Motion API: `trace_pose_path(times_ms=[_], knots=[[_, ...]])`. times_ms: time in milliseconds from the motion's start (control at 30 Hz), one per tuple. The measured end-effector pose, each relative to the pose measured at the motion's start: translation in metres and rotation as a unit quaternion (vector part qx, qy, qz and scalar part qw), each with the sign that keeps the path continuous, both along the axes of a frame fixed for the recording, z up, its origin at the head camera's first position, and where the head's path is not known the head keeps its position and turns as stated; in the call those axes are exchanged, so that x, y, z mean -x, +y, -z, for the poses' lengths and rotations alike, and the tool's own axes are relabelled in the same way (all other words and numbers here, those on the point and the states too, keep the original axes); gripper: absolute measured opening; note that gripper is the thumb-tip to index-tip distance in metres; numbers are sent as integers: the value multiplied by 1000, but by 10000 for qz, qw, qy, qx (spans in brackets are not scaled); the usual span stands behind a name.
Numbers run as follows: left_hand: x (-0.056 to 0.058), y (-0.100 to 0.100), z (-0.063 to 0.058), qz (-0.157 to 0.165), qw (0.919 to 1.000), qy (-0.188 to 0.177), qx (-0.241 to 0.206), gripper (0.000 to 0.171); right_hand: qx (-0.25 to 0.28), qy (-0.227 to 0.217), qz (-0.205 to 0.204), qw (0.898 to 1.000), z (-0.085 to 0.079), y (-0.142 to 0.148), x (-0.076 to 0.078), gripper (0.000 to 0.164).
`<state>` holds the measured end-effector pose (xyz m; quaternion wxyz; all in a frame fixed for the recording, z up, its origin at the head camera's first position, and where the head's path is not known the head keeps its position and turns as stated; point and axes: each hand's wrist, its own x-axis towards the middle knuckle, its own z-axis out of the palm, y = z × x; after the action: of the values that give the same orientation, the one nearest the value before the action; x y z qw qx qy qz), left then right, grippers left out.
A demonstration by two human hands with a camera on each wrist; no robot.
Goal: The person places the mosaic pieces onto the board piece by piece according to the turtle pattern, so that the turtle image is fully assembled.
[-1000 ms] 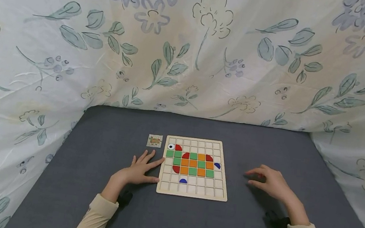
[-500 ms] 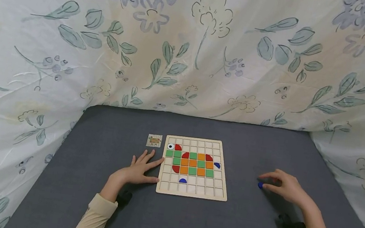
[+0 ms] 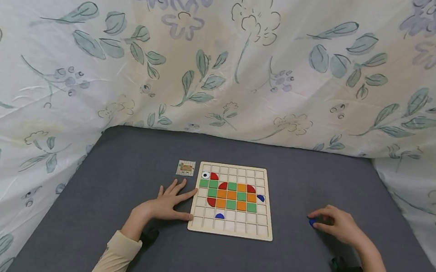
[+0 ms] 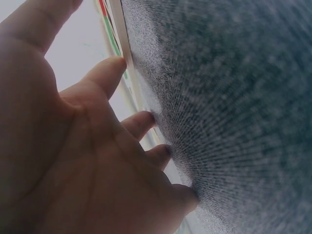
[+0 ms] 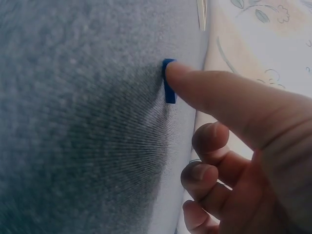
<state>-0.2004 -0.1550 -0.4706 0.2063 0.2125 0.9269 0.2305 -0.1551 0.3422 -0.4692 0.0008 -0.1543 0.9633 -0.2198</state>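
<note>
A wooden grid board (image 3: 245,228) lies on the table, bearing red, green and orange tiles in an animal-like shape with a round eye tile (image 3: 205,175). Two loose blue pieces are on it, a half-round one (image 3: 220,216) low down and another (image 3: 261,198) at the right. My left hand (image 3: 163,204) has its fingers spread on the cloth, thumb and index fingertips at the board's left edge. Right of the board, my right hand (image 3: 336,223) pinches a small blue tile (image 5: 169,95) between thumb and index finger, close over the cloth. The other right fingers curl loosely.
A small picture card (image 3: 186,168) lies just left of the board's top corner. Dark grey cloth (image 3: 225,270) covers the table. A floral curtain (image 3: 272,102) hangs behind and along the sides.
My right hand has shifted right, away from the board, and its index finger has come down to the blue tile. The left hand stays in place.
</note>
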Motion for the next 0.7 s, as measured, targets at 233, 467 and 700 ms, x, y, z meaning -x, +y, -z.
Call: trace_pose_path(times_ms=[233, 467, 700], knots=[[0, 0, 1, 28, 10000, 27, -23, 82, 166, 265, -31, 9995, 6, 0, 1, 14], [0, -1, 2, 25, 10000, 75, -26, 83, 51, 615, -58, 9981, 10, -4, 3, 12], [-1, 0, 0, 32, 10000, 71, -37, 82, 15, 787, -88, 9969, 8, -13, 6, 11]])
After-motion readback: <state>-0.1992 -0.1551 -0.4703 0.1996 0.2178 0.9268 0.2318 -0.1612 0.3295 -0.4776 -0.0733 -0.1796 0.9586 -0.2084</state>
